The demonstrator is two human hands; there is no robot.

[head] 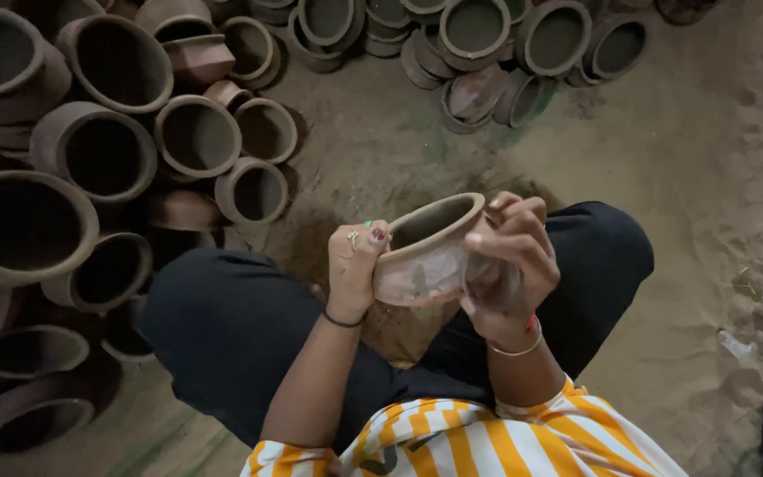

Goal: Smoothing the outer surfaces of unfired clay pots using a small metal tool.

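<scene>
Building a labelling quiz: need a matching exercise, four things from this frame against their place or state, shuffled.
Things:
1. clay pot
2. left hand
3. right hand
4. pile of pots

Places or states:
A. on the sandy ground, at the picture's left
B. grips the rim, painted nails, dark wrist band
C. held tilted above the lap
D. on the pot's other side, metal bangle on the wrist

Pairs: 1-C, 2-B, 3-D, 4-A

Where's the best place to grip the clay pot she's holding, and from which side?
Grip the pot at its thick rim, from the left, as the left hand does: fingers hook over the lip there. It is tilted, mouth facing up and away, so the rim is exposed. The right hand already covers the right wall.
</scene>
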